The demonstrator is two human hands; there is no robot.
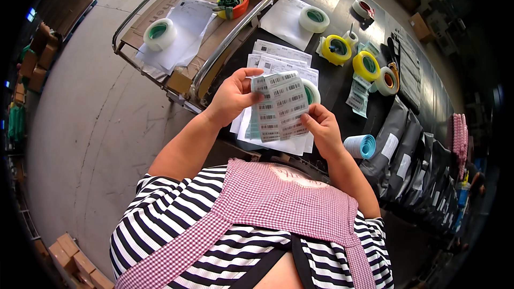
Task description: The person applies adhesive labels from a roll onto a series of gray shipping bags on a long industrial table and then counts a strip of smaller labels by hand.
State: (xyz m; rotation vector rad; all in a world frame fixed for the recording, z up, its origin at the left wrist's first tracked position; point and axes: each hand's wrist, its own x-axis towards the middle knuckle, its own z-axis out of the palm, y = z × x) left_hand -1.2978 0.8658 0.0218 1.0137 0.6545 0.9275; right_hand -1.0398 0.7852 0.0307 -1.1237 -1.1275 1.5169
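Both my hands hold a sheet of barcode labels [282, 104] over the table. My left hand [234, 95] pinches its upper left edge between thumb and fingers. At the lower right edge, my right hand [324, 127] grips it with thumb and forefinger. The sheet has rows of small printed labels and looks layered or folded, with a greenish backing at its left side. Under it lie several printed paper sheets [281, 51]. Partly hidden behind the labels is a roll of clear tape [312, 92] with a green core.
Rolls of tape, such as a yellow one [336, 50], crowd the dark table [377, 108]. Scissors [393, 48] lie farther right. A light blue roll [359, 146] sits beside dark plastic bags [399, 152]. To the left stands a cart [160, 8] carrying papers, another tape roll [159, 34] and a tape dispenser [234, 6].
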